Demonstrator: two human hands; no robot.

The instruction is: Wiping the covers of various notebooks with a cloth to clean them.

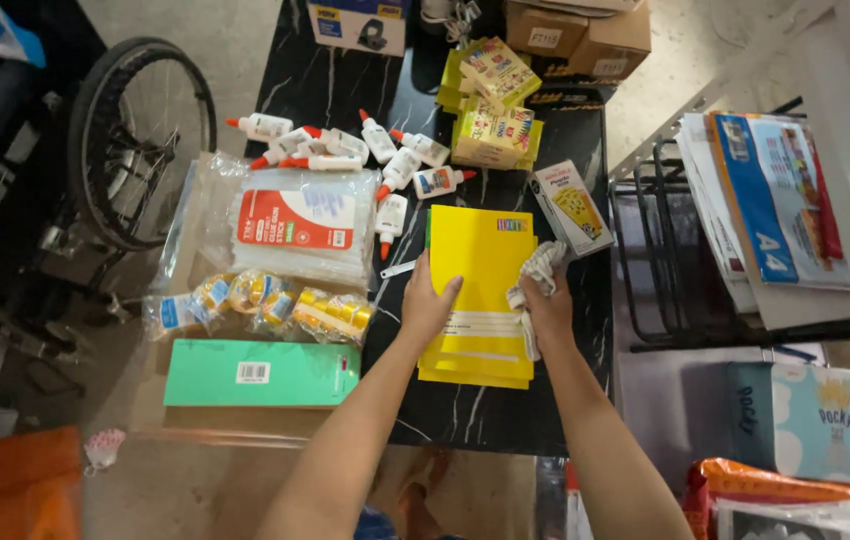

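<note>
From the head camera, a stack of yellow notebooks (pixel 480 290) lay on the black marbled desk (pixel 490 410), near its front edge. The left hand (pixel 428 305) rested flat on the stack's left side, fingers together. The right hand (pixel 548 305) pinched a white cloth (pixel 537 275) against the stack's right edge. Just right of the stack lay a small white box (pixel 570 207) with a yellow picture. Behind it lay white glue bottles (pixel 400 165) with red caps and yellow crayon boxes (pixel 495 130). To the left lay a clear bag (pixel 295 225) with a red label, tape rolls (pixel 265 300) and a long green box (pixel 260 373).
</note>
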